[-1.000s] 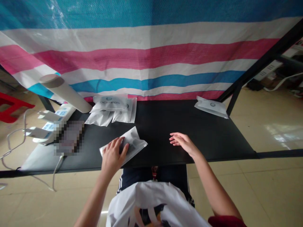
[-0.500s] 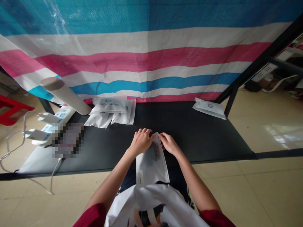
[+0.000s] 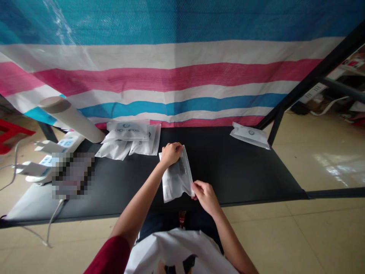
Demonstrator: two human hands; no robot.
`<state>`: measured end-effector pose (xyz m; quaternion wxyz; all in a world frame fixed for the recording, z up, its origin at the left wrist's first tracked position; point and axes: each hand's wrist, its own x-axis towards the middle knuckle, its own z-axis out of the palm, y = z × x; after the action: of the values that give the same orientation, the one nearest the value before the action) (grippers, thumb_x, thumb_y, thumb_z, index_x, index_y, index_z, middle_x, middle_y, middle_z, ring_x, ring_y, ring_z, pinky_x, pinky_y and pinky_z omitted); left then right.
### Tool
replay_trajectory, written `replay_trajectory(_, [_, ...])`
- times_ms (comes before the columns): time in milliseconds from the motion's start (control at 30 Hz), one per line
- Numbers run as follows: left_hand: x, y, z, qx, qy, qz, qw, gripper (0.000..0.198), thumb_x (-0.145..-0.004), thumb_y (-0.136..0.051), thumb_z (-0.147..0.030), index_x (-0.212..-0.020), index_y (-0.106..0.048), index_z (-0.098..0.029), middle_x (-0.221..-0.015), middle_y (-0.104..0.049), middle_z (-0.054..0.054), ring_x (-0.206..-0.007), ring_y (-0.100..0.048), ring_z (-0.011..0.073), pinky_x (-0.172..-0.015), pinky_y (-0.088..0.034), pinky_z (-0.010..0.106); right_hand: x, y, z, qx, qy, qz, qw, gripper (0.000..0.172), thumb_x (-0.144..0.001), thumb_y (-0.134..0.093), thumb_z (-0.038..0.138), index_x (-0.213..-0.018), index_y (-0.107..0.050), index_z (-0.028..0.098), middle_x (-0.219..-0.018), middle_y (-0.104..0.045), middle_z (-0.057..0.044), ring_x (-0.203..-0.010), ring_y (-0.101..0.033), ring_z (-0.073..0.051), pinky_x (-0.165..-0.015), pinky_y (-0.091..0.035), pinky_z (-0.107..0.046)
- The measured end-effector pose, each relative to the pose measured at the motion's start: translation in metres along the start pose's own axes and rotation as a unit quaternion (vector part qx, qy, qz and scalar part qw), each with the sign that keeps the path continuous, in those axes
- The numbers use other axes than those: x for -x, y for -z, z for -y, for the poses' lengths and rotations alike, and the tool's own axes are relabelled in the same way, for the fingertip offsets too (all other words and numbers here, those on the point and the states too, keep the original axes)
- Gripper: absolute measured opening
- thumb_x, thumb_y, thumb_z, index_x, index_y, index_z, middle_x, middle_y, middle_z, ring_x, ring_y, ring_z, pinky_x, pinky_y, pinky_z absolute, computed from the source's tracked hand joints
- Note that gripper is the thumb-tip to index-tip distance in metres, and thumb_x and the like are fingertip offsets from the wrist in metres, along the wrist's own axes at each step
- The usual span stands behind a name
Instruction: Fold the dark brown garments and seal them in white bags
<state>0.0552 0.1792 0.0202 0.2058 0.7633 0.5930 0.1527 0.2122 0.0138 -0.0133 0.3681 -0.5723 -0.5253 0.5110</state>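
A white zip pouch (image 3: 176, 179) with something dark inside lies on the black table (image 3: 242, 167) in front of me. My left hand (image 3: 170, 153) is closed on the pouch's far top corner. Closer to me, my right hand (image 3: 203, 194) pinches its near right corner. Both hands hold the same pouch, stretched lengthwise between them.
Several more white pouches (image 3: 129, 139) lie piled at the table's back left, beside a tilted cardboard tube (image 3: 71, 118). One pouch (image 3: 250, 135) lies alone at the back right. White power strips (image 3: 42, 160) with cables sit at the left end. A striped tarp (image 3: 171, 68) hangs behind.
The pouch went from the left of the table to the middle and now lies flat, farther onto the table. My right hand slid from its top edge down to the near corner.
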Motion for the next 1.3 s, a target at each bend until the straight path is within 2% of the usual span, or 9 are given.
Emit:
replay_trajectory(167, [-0.003, -0.006, -0.012, 0.002, -0.058, -0.009, 0.998, 0.025, -0.095, -0.049, -0.036, -0.097, -0.072, -0.026, -0.108, -0.072, 0.005, -0.112, -0.058, 0.0283, -0.094, -0.043, 0.043, 0.037, -0.01, -0.008, -0.012, -0.037, 0.0, 0.999, 0.041, -0.092, -0.051, 0.056, -0.081, -0.062, 0.018, -0.073, -0.069, -0.007, -0.069, -0.069, -0.021, -0.061, -0.052, -0.027])
replay_trajectory(233, [0.013, -0.007, -0.013, 0.0, -0.081, -0.069, 0.994, 0.029, -0.094, -0.051, -0.04, -0.113, -0.068, -0.026, -0.128, -0.063, 0.007, -0.122, -0.05, 0.0314, -0.099, -0.041, 0.048, 0.038, -0.007, -0.009, -0.045, -0.038, -0.024, 0.998, 0.041, -0.09, -0.054, 0.056, -0.105, -0.061, 0.019, -0.084, -0.071, -0.007, -0.07, -0.069, -0.019, -0.061, -0.054, -0.028])
replay_trajectory(300, [0.034, -0.008, -0.009, 0.016, -0.094, -0.143, 0.985, 0.045, -0.093, -0.053, -0.044, -0.134, -0.054, -0.024, -0.146, -0.047, 0.012, -0.133, -0.041, 0.0338, -0.106, -0.038, 0.052, 0.033, -0.001, -0.009, -0.089, -0.036, -0.049, 0.994, 0.053, -0.089, -0.055, 0.057, -0.129, -0.049, 0.022, -0.095, -0.07, -0.006, -0.072, -0.068, -0.018, -0.061, -0.056, -0.028])
replay_trajectory(367, [0.054, -0.009, 0.001, 0.064, -0.1, -0.177, 0.977, 0.058, -0.094, -0.051, -0.045, -0.145, -0.037, -0.021, -0.152, -0.035, 0.016, -0.139, -0.035, 0.032, -0.111, -0.035, 0.052, 0.025, 0.005, -0.01, -0.123, -0.034, -0.04, 0.991, 0.057, -0.09, -0.053, 0.057, -0.135, -0.043, 0.024, -0.102, -0.068, -0.007, -0.077, -0.068, -0.018, -0.062, -0.058, -0.029])
replay_trajectory(533, [0.089, -0.025, 0.024, 0.168, -0.091, -0.127, 0.973, 0.056, -0.1, -0.04, -0.041, -0.149, -0.023, -0.021, -0.154, -0.027, 0.017, -0.145, -0.031, 0.0264, -0.114, -0.037, 0.047, -0.01, 0.013, -0.012, -0.085, -0.027, 0.011, 0.996, 0.045, -0.093, -0.046, 0.051, -0.123, -0.059, 0.02, -0.098, -0.07, -0.01, -0.078, -0.068, -0.021, -0.061, -0.057, -0.032])
replay_trajectory(733, [0.1, -0.04, 0.024, 0.123, -0.118, -0.089, 0.981, 0.058, -0.101, -0.038, -0.041, -0.151, -0.02, -0.018, -0.151, -0.034, 0.019, -0.143, -0.035, 0.0281, -0.115, -0.037, 0.048, -0.055, 0.013, 0.0, 0.098, 0.021, -0.032, 0.994, 0.029, -0.089, -0.053, 0.037, -0.102, -0.072, 0.02, -0.092, -0.075, -0.01, -0.091, -0.069, -0.028, -0.075, -0.053, -0.034])
replay_trajectory(967, [0.104, -0.044, 0.023, 0.077, -0.152, -0.089, 0.981, 0.06, -0.102, -0.032, -0.04, -0.152, -0.018, -0.011, -0.152, -0.036, 0.022, -0.145, -0.033, 0.0287, -0.116, -0.036, 0.048, -0.071, 0.013, 0.022, 0.198, 0.017, -0.012, 0.98, 0.025, -0.07, -0.078, 0.046, -0.081, -0.073, 0.024, -0.075, -0.075, -0.008, -0.081, -0.071, -0.03, -0.063, -0.047, -0.029])
replay_trajectory(1167, [0.105, -0.046, 0.02, 0.042, -0.172, -0.09, 0.98, 0.065, -0.101, -0.034, -0.044, -0.154, -0.015, -0.011, -0.154, -0.036, 0.021, -0.146, -0.031, 0.0297, -0.116, -0.036, 0.049, -0.064, 0.024, 0.013, 0.099, 0.029, 0.008, 0.995, 0.032, -0.07, -0.076, 0.047, -0.086, -0.071, 0.02, -0.081, -0.075, -0.008, -0.08, -0.07, -0.029, -0.066, -0.051, -0.032])
replay_trajectory(1300, [0.105, -0.045, 0.017, -0.001, -0.18, -0.056, 0.982, 0.068, -0.098, -0.039, -0.047, -0.155, -0.02, -0.015, -0.16, -0.026, 0.018, -0.15, -0.019, 0.0346, -0.118, -0.029, 0.054, -0.044, 0.058, -0.002, 0.005, 0.023, -0.079, 0.997, 0.042, -0.076, -0.069, 0.049, -0.105, -0.065, 0.019, -0.096, -0.074, -0.008, -0.091, -0.068, -0.026, -0.075, -0.053, -0.032])
